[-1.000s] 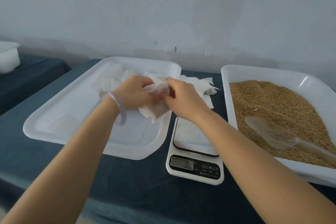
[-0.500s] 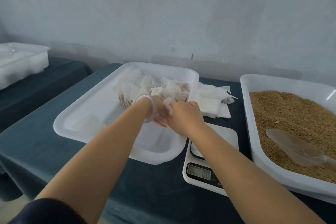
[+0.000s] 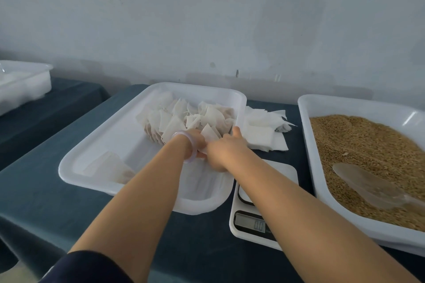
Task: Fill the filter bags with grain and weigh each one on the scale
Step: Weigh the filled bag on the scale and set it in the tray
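1. Two bare hands meet over the heap of filter bags at the far end of a white tray. The left hand and the right hand are almost touching.
2. One filter bag rises between the hands. The fingers are turned away from the camera, so I cannot tell whether either hand grips it. Only the right thumb shows, pointing up.
3. The scale lies toward the person and to the right of the hands, just beside the tray, with its plate partly under the right forearm.
4. The grain fills a second tray farther right. A clear scoop lies in it with the bowl toward the hands and the handle trailing off to the near right.
5. The right hand is the nearer one to the scoop and the scale. It likely scoops while the left hand holds a bag open.
6. More flat bags lie on the cloth between the two trays.
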`<state>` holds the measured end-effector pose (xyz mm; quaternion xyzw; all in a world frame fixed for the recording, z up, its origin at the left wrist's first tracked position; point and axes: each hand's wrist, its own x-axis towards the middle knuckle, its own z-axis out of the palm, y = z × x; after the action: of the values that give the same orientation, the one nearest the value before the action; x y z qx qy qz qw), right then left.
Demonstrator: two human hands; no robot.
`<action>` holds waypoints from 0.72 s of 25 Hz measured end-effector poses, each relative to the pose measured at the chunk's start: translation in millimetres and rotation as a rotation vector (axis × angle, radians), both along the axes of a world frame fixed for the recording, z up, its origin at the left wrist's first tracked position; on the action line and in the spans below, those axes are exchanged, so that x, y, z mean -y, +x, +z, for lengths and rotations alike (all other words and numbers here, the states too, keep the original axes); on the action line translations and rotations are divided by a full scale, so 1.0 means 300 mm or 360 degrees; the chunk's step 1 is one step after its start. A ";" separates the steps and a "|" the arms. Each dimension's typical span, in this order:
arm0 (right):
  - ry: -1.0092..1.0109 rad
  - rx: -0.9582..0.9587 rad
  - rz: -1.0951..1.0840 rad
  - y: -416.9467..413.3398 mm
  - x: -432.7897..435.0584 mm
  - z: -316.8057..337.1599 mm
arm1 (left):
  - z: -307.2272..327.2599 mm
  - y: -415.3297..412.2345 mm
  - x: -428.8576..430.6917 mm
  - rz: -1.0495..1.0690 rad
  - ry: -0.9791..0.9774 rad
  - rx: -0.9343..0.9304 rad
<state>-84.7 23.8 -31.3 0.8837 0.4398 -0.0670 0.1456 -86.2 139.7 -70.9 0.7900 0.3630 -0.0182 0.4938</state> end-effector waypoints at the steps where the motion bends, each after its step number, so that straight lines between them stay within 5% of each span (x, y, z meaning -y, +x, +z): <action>1: 0.0034 0.0034 0.0020 0.003 0.002 -0.007 | -0.006 0.002 -0.008 -0.0002 -0.0081 0.0029; 4: 0.0182 0.0114 0.0053 0.001 0.009 -0.018 | -0.002 -0.005 -0.001 -0.0074 -0.0061 -0.0105; 7: 0.0632 -0.0138 0.0091 0.004 0.044 -0.021 | 0.048 -0.006 0.004 -0.0225 0.0556 -0.0224; 11: 0.1412 -0.0658 -0.0166 0.070 0.174 0.008 | 0.164 -0.018 0.067 -0.0298 0.1043 0.0174; 14: 0.1395 -0.0498 -0.0347 0.166 0.304 0.031 | 0.213 0.033 0.201 -0.0715 0.1320 0.0369; 18: 0.1290 -0.0266 -0.0538 0.212 0.408 0.020 | 0.177 0.161 0.420 -0.1173 0.1740 -0.0104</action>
<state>-21.2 -98.7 -25.4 0.9204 0.2903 0.0168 -0.2615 -37.7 13.5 -17.7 0.9985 0.0405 -0.0231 -0.0284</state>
